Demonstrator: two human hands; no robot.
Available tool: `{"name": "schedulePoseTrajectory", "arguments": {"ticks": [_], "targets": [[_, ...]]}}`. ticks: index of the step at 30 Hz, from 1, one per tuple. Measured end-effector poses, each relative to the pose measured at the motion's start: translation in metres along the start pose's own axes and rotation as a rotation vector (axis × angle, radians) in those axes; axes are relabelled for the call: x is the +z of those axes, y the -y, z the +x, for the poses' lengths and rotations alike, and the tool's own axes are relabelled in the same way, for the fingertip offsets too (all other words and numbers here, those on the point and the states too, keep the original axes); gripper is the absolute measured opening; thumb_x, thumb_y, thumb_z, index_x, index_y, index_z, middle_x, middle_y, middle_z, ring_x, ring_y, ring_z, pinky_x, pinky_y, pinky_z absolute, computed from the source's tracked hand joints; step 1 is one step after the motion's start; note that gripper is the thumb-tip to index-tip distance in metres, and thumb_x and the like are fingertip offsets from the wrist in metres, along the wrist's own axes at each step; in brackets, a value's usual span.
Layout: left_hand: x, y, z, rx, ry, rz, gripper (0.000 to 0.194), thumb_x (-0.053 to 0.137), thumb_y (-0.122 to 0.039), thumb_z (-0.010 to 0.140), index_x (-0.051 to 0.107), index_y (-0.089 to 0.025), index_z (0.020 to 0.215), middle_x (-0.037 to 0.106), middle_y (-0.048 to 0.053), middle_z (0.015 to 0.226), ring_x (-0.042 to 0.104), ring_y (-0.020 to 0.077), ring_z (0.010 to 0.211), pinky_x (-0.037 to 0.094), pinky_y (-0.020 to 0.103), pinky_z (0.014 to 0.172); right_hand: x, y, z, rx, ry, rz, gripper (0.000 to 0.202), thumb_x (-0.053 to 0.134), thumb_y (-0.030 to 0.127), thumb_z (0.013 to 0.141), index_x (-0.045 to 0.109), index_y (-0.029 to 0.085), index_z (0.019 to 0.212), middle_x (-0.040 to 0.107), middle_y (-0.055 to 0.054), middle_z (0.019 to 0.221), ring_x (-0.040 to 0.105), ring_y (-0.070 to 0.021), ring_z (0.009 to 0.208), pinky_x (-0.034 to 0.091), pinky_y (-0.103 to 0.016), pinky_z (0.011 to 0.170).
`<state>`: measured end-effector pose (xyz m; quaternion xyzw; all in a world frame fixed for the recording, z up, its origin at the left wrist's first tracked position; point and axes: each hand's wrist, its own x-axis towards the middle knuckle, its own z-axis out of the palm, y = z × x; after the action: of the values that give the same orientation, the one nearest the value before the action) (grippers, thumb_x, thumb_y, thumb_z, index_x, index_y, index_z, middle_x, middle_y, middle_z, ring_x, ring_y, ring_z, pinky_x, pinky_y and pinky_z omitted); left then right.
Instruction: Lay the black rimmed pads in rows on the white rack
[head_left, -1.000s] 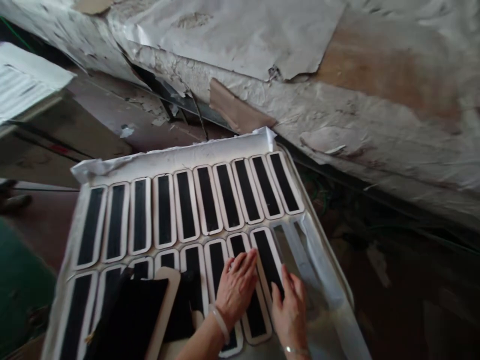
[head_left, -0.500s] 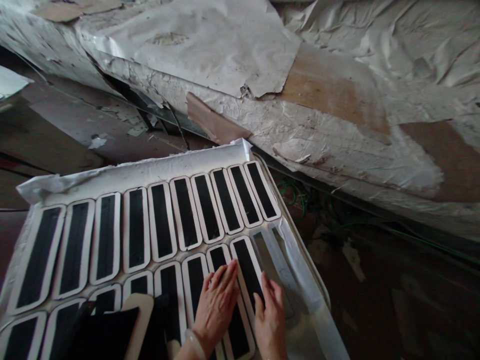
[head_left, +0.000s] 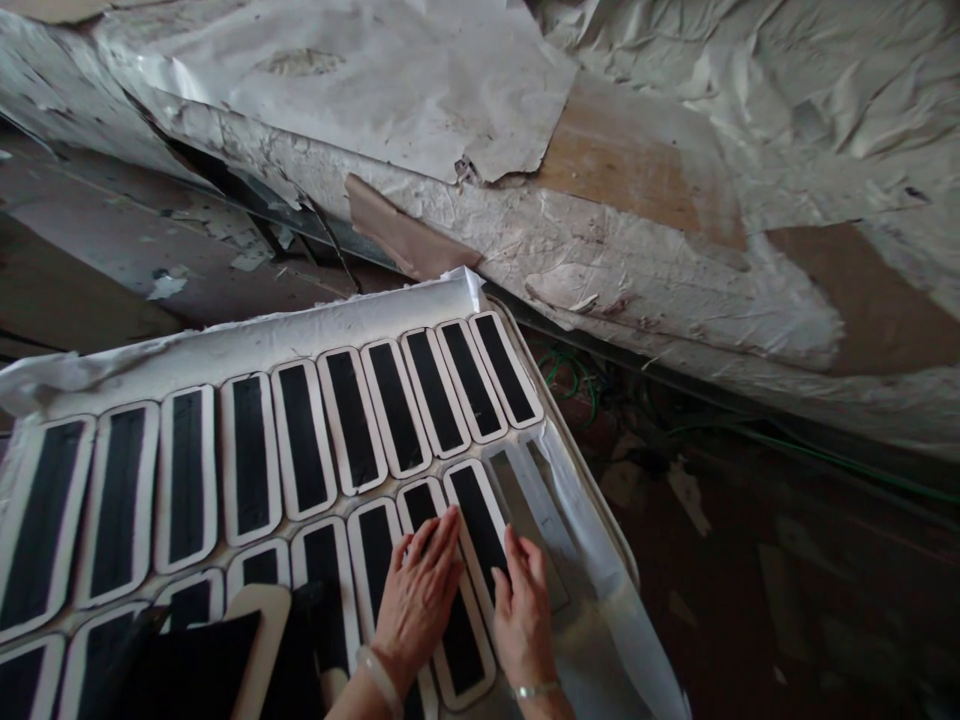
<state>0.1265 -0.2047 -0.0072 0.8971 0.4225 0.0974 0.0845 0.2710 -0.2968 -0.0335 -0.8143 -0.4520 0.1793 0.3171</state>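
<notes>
Far row of panels point(head_left: 388, 405) ran nearly to the board's point(head_left: 592, 650) right edge; second row stopped short. Its rightmost panel point(head_left: 475, 505) lay between the hands: left hand point(head_left: 420, 595) flat, fingers together; right hand point(head_left: 526, 615) narrowly parted, grip unclear.

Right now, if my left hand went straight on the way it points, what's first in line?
Your left hand would likely first meet the white-bordered black piece just right of its fingertips, though height is unclear.
</notes>
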Motion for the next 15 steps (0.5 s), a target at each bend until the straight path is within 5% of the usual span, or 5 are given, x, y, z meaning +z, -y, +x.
{"name": "schedulePoseTrajectory", "arguments": {"ticks": [11,15], "targets": [[0.000,-0.002,-0.001,0.045,0.106,0.092,0.053,0.044,-0.014,0.095,0.041,-0.019,0.147,0.027,-0.005,0.157,0.038,0.0204,0.130,0.033,0.040,0.100,-0.004,0.005,-0.004,0.009,0.014,0.029,0.049,0.041,0.020,0.099,0.041,0.028,0.148,0.052,-0.012,0.122,0.062,-0.0220,0.107,0.057,-0.037,0.091],[0.000,-0.004,0.000,0.025,0.122,0.039,0.049,0.039,-0.017,0.098,0.043,-0.021,0.147,0.028,-0.007,0.156,0.038,0.0198,0.130,0.033,0.040,0.101,-0.009,0.012,0.009,-0.004,0.081,-0.134,0.049,0.039,0.013,0.096,0.044,0.021,0.145,0.053,-0.014,0.120,0.058,-0.0250,0.107,0.055,-0.042,0.090]]}}
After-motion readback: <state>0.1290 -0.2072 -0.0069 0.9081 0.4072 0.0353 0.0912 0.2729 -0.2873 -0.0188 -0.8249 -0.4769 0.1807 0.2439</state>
